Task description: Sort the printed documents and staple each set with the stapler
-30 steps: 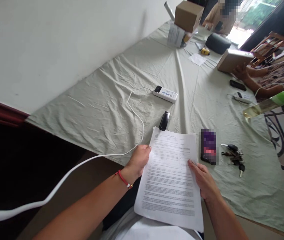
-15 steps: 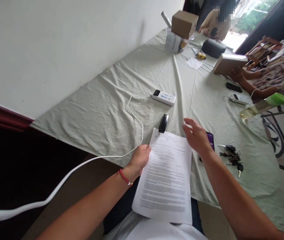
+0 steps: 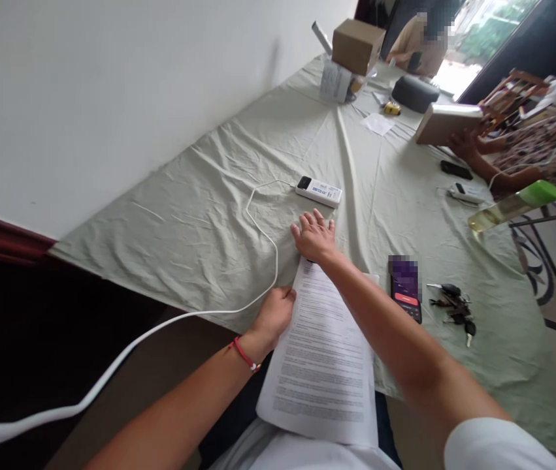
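Note:
Printed papers [image 3: 324,365] hang over the near table edge toward my lap. My left hand [image 3: 276,313] pinches their left edge between thumb and fingers. Over the top edge of the papers lies my right hand [image 3: 313,236], palm down with its fingers spread, covering nearly all of a black stapler-like object. Only a small dark bit of that object shows under the palm. Just beyond my right fingertips is a white power bank [image 3: 319,191] with a white cable plugged in.
A phone [image 3: 406,287] and keys [image 3: 458,307] lie right of the papers. Farther right are a green-capped bottle [image 3: 517,205], another power bank [image 3: 466,193] and a person's hands holding a tablet [image 3: 448,124]. A cardboard box [image 3: 357,46] stands at the back. The cable [image 3: 170,318] crosses the left side.
My right hand has moved left from the papers' upper right corner onto the black object, its fingers now spread. The phone is more exposed. My left hand keeps its pinch.

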A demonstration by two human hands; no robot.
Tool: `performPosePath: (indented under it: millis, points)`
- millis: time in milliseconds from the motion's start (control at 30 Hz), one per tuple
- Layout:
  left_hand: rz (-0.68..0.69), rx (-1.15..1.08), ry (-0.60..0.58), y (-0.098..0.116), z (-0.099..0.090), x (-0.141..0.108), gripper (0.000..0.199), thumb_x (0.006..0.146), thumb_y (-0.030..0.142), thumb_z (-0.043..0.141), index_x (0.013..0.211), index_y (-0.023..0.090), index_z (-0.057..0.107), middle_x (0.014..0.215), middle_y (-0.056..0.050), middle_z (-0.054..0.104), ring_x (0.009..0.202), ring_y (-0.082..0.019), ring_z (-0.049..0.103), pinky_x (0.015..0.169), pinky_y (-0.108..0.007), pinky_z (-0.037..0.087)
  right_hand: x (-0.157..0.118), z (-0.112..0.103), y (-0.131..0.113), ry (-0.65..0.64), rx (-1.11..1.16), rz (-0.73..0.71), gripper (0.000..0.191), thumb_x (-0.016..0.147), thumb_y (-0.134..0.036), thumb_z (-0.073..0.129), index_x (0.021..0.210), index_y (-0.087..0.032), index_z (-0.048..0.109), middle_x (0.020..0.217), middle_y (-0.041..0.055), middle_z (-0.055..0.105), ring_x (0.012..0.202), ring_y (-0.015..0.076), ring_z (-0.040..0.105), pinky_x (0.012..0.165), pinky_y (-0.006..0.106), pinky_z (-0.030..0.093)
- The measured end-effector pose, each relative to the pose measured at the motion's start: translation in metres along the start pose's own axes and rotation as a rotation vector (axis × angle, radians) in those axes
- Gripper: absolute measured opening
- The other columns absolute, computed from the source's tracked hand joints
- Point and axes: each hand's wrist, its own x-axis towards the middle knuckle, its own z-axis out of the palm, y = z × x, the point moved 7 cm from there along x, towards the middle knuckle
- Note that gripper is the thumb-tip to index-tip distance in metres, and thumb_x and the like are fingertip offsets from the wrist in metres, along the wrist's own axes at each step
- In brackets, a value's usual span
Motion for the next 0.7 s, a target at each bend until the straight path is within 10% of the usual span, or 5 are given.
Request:
performPosePath:
  millis: [333, 700]
  points:
    - [-0.177, -0.030, -0.101, 0.000, 0.006, -0.008, 0.026, 0.075, 0.042, 0.079, 0.074, 0.017, 0.070, 0.066, -0.006, 0.071, 0.065, -0.026, 0.069, 0.062, -0.033, 0.048, -0.008, 0.003, 0.000, 0.160, 0.000, -0.063, 0.041, 0.109, -0.038, 0.037, 0.134, -0.021, 0.065, 0.157, 0.0076, 0.057, 0.161, 0.0306, 0.025, 0.129, 0.071, 0.008]
    - [-0.109, -0.048, -0.112, -0.006, 0.011, -0.021, 0.039, 0.070, 0.054, 0.081, 0.072, 0.017, 0.068, 0.068, -0.006, 0.072, 0.069, -0.027, 0.071, 0.062, -0.034, 0.051, 0.000, -0.005, 0.000, 0.047, 0.042, -0.039, 0.045, 0.109, -0.045, 0.035, 0.122, -0.021, 0.070, 0.155, 0.0102, 0.058, 0.162, 0.0361, 0.020, 0.124, 0.079, 0.005]
